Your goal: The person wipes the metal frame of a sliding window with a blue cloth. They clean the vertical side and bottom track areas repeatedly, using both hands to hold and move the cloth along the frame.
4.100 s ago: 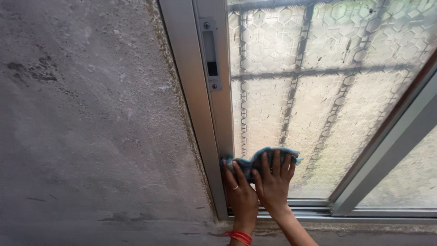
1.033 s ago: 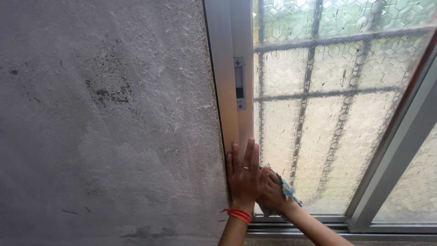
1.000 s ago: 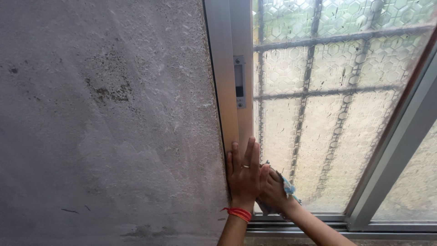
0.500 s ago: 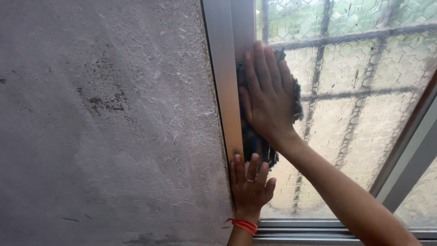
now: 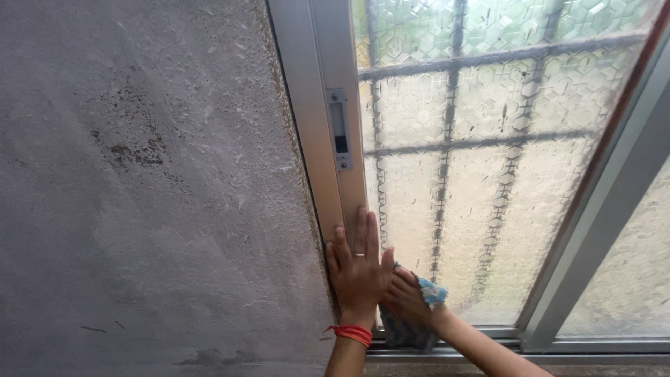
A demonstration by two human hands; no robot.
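A plain dwelling, most likely a home, is being shown. A rough, stained grey plaster wall (image 5: 153, 181) is being met by a sliding aluminium window frame (image 5: 317, 139) with a recessed latch (image 5: 340, 138). Daylight is being let in through patterned frosted glass (image 5: 516, 188), behind which metal security bars (image 5: 447, 174) are being glimpsed.

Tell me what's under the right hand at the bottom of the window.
A blue-and-white cloth shows under the right hand, pressed on the patterned glass. The glass beneath the cloth is hidden.

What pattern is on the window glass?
The window glass has a frosted honeycomb pattern of small hexagons, seen in the head view.
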